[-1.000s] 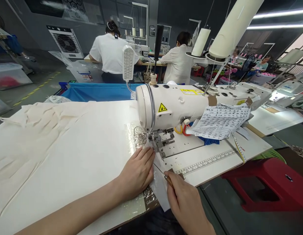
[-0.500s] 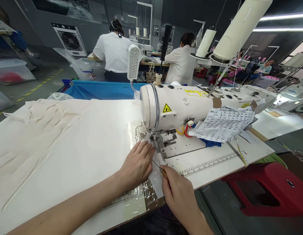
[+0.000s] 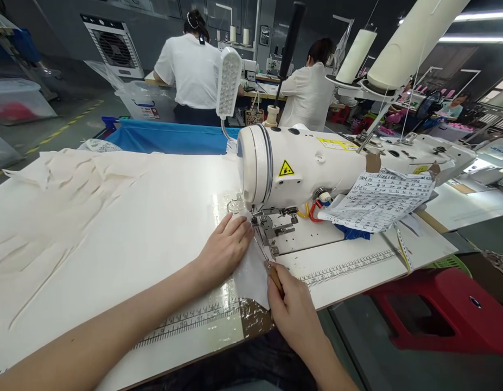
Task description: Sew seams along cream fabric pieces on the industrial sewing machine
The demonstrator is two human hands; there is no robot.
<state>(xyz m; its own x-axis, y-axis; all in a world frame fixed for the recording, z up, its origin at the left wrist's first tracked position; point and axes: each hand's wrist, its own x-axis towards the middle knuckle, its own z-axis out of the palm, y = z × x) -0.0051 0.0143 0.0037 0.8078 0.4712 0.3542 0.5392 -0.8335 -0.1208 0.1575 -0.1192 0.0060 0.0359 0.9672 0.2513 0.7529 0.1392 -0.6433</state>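
My left hand [image 3: 229, 244] lies palm down, fingers stretched forward, on a strip of thin white cloth [image 3: 251, 279] just left of the needle area of the sewing machine [image 3: 304, 160]. In my right hand [image 3: 295, 307], at the table's front edge, is the wooden handle of an awl [image 3: 277, 279]. Its thin metal shaft points forward along the cloth towards the presser foot. The cloth runs from the machine, partly beneath my left hand, to near the right fingers. The needle and awl tip are too small to make out.
A pile of cream cloth [image 3: 68, 201] spreads over the left of the table. Handwritten sheets [image 3: 381, 201] hang on the machine, with red-handled scissors [image 3: 315, 210] behind. A red stool [image 3: 458, 309] stands at the right. Two people sit working ahead.
The cloth has slid forward and shows more fully, its near end farther from the table edge. My left hand has shifted slightly forward and left. The head view has tilted down a little.
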